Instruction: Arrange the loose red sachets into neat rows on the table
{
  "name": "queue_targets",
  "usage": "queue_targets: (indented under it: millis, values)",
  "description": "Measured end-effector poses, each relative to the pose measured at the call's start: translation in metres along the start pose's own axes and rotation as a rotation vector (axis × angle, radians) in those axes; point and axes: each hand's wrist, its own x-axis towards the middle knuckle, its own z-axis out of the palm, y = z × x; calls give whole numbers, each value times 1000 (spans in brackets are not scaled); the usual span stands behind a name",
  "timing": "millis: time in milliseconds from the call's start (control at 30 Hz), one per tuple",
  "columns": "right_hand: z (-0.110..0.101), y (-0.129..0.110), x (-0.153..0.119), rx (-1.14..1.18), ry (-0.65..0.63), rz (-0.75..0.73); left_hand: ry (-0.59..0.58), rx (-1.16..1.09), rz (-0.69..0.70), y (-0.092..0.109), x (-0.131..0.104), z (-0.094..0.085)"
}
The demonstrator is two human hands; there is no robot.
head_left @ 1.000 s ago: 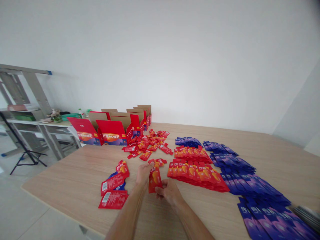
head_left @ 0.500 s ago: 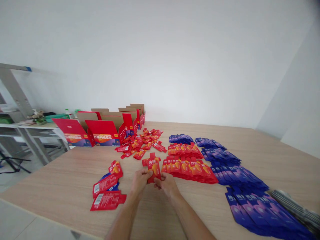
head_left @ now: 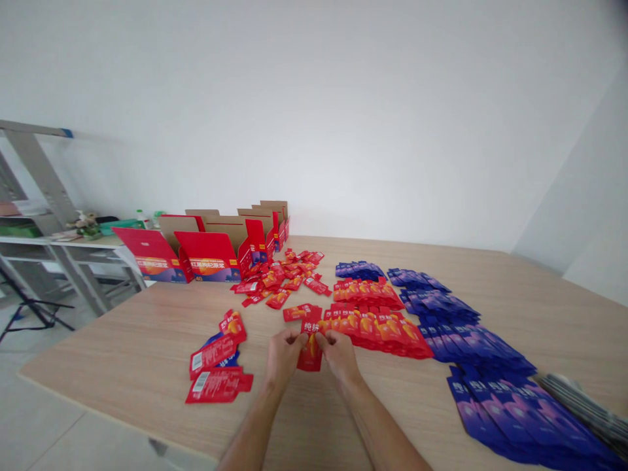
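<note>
Red pouch (head_left: 310, 362) held btwn both hands, over the near-middle of the wooden table (head_left: 142, 353). L hand (head_left: 284, 356) clamped on its L edge, R hand (head_left: 339, 356) clamped on its R edge; thumbs on the front face, close tog., other fingers curled & mostly out of sight. Can't tell if pouch bottom touches the tabletop

Looks: flat, approx. rectangular, glossy deep red, front facing the wearer. Narrower neck at top, pointing away twd the wall. Two big white Chinese chars across the upper part, orange-yellow fruit pic below, pt. hidden by thumbs. Lower end plain darker red, corners squarish. Any small print too blurry to read

Around it: loose red pouch (head_left: 295, 313) lies sideways just behind the neck. Front red row (head_left: 383, 331), same design, overlapping like a fan, starts just R of the held one, nr the R hand; rear red row (head_left: 367, 292) behind that. Blue-purple pouches (head_left: 513, 409) in fanned rows further R. Messy red pile (head_left: 284, 276) beyond, next to open red boxes (head_left: 209, 261) w/ brown insides. L of the L hand, well apart: a few red pouches, two barcode side up (head_left: 216, 384), w/ a blue pouch (head_left: 231, 360) pt. under them
</note>
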Motion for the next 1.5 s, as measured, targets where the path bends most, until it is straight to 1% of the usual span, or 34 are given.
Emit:
queue_targets:
  millis: [33,100,167,233,333,400,533,600,700,767,867,967,1033,1100,1200,1333,1400,1500]
  values:
    - [1,1,0,-12,20,9,49,57,25,1,-2,2]
    - [1,1,0,-4,18,23,92,123,46,3,-5,4]
    - [-1,-3,1,80,-31,5,58,122,44,5,-6,3]
    - [-3,-7,1,219,-74,-26,-17,86,25,8,-7,1]
    - [-4,-9,2,346,-86,-19,-111,51,-23,11,-7,-2]
    - [-2,-5,4,348,-62,14,-109,53,-41,12,-8,-2]
    - [0,3,6,366,6,72,-62,72,-35,10,-12,2]
    - [-2,3,6,391,-14,81,-72,64,-43,9,-14,4]
    - [-7,-1,4,426,-70,66,-129,48,-68,10,-16,5]
    - [-9,-5,4,422,-63,50,-164,38,-79,10,-17,4]
    - [-10,-9,3,376,-12,48,-185,19,-99,10,-19,5]
    - [-13,-15,2,272,7,12,-156,-25,-126,8,-18,7]
    - [-18,-17,-1,194,10,-21,-120,-74,-117,8,-14,10]
    - [-25,-17,-7,135,6,-8,-69,-131,-102,8,-9,15]
    - [-39,-12,-18,73,-52,12,-8,-188,-90,8,-1,27]
    - [-60,-8,-28,51,-141,-73,-11,-236,-91,8,6,53]
    - [-70,-9,-29,18,-130,-109,-21,-275,-114,8,6,66]
    - [-84,-9,-25,-59,-48,-122,-4,-346,-162,9,6,84]
